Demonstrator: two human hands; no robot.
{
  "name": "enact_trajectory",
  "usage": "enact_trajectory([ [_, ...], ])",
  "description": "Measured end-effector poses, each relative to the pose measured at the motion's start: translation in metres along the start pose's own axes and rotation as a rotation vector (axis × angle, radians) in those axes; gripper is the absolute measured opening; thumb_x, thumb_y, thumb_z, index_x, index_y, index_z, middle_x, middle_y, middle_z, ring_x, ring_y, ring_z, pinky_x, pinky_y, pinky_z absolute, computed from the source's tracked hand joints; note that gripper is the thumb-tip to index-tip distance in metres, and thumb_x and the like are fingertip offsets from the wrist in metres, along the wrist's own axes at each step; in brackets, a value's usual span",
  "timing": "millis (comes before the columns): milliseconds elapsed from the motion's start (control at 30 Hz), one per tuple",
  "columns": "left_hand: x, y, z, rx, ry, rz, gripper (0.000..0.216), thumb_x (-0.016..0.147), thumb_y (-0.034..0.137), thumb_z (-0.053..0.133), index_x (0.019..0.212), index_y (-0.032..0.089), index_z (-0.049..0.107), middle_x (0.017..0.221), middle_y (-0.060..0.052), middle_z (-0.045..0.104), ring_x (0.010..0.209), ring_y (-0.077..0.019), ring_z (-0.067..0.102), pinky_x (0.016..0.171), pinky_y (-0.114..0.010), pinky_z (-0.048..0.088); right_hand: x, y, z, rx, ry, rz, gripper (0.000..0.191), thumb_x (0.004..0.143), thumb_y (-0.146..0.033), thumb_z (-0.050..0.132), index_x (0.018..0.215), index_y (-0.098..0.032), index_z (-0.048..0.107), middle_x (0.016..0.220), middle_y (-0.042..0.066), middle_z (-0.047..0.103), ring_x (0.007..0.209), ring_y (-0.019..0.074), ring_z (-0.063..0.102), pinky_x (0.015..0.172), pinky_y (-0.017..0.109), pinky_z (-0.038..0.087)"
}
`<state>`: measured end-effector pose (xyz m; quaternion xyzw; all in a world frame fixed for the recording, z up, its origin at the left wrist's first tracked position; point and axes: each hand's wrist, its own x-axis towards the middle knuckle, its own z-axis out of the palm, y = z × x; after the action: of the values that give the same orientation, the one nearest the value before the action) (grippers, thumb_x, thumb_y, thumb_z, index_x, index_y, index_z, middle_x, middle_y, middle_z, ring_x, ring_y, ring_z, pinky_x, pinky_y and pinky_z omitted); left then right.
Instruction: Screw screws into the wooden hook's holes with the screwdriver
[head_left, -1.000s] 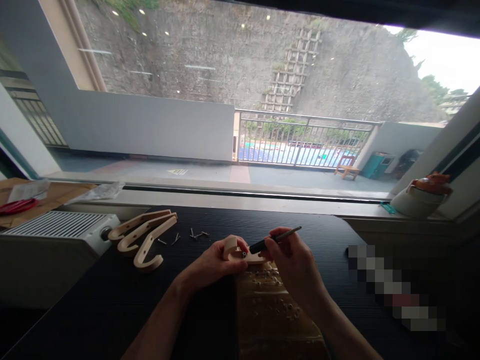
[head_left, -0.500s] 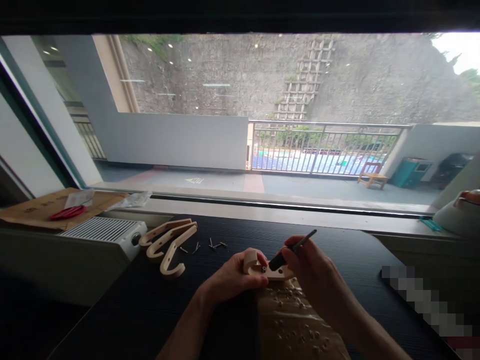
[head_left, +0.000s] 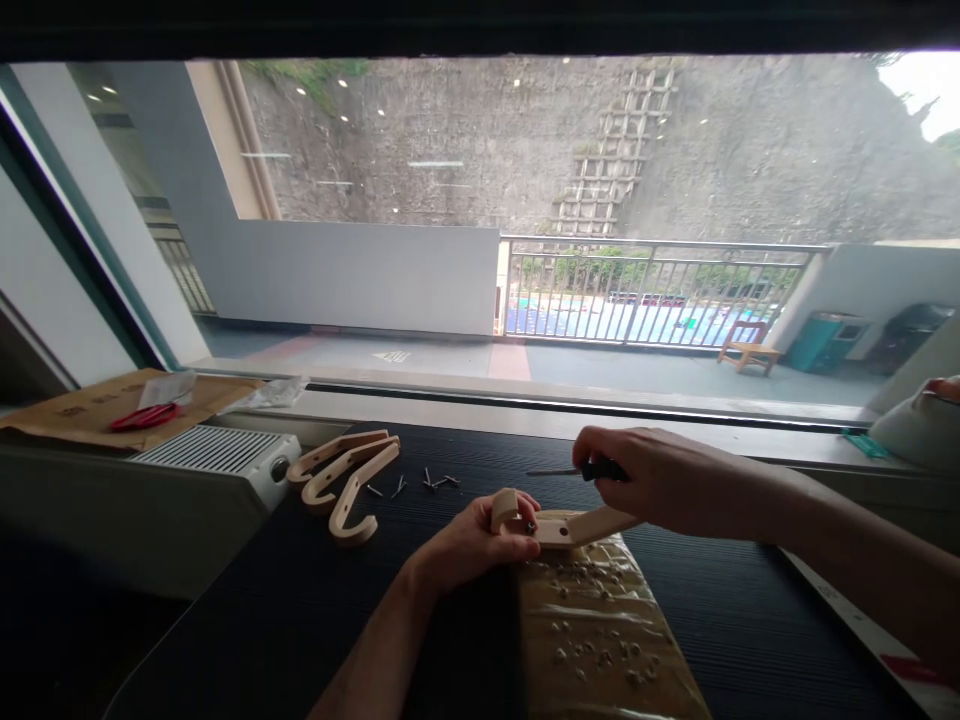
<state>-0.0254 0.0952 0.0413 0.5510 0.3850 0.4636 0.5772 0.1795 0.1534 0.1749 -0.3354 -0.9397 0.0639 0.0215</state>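
My left hand [head_left: 484,540] is closed on the curved end of a pale wooden hook [head_left: 555,532], holding it at the far end of a tape-wrapped brown block [head_left: 600,700]. A small screw [head_left: 532,528] stands in the hook beside my fingertips. My right hand [head_left: 664,475] grips a screwdriver [head_left: 604,470] by its dark handle, above the hook's other end. The thin metal shaft points left and is apart from the screw. Several similar wooden hooks [head_left: 352,525] lie to the left, with several loose screws [head_left: 431,482] beside them.
The dark table [head_left: 247,620] runs up to the windowsill [head_left: 450,412]. A white radiator [head_left: 225,460] is at the left, near brown paper [head_left: 60,410] with red-handled scissors [head_left: 146,416] on it. Several small holes or bumps mark the block's top. A whitish object [head_left: 919,430] stands at the right.
My right hand has moved up and right and turned the screwdriver: its shaft pointed up and right before, and now points left. My left hand still holds the hook.
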Motion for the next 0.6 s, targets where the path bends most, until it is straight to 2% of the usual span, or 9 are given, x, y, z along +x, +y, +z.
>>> enact_trajectory([
  [133,0.0,-0.001,0.0,-0.028,-0.019,-0.011,0.016,0.067,0.017,0.069,0.08,0.016,0.06,0.108,-0.003,0.058,0.098,-0.0186,0.052,0.085,-0.028,0.037,0.001,-0.004,-0.005,-0.015,0.004,-0.086,0.023,0.078,-0.025,0.048,0.093,-0.025,0.065,0.075,0.001,0.064,0.063,0.0141,0.053,0.054,0.024,0.032],
  [300,0.0,0.0,0.0,0.018,-0.006,-0.013,0.016,0.068,0.019,0.069,0.08,0.017,0.059,0.111,-0.004,0.055,0.103,-0.0201,0.049,0.086,-0.027,0.036,0.004,-0.017,-0.014,-0.071,0.0,-0.093,0.022,0.076,-0.031,0.052,0.092,-0.023,0.064,0.063,0.0,0.06,0.051,0.011,0.045,0.048,0.024,0.025],
  [433,0.0,0.001,0.002,0.015,0.024,-0.036,0.019,0.067,0.02,0.07,0.083,0.017,0.058,0.104,-0.002,0.053,0.09,-0.0152,0.05,0.077,-0.024,0.037,0.008,-0.03,-0.019,-0.09,-0.062,-0.177,0.018,0.077,-0.033,0.052,0.079,-0.022,0.067,0.061,-0.001,0.06,0.052,0.0095,0.044,0.049,0.023,0.025],
  [600,0.0,0.002,0.003,-0.014,0.023,-0.082,0.024,0.066,0.021,0.07,0.085,0.017,0.056,0.078,0.004,0.052,0.068,-0.0092,0.045,0.066,-0.022,0.035,0.013,-0.04,-0.02,-0.118,-0.071,-0.189,0.019,0.076,-0.032,0.052,0.079,-0.022,0.068,0.065,-0.001,0.062,0.056,0.0096,0.046,0.051,0.023,0.026],
])
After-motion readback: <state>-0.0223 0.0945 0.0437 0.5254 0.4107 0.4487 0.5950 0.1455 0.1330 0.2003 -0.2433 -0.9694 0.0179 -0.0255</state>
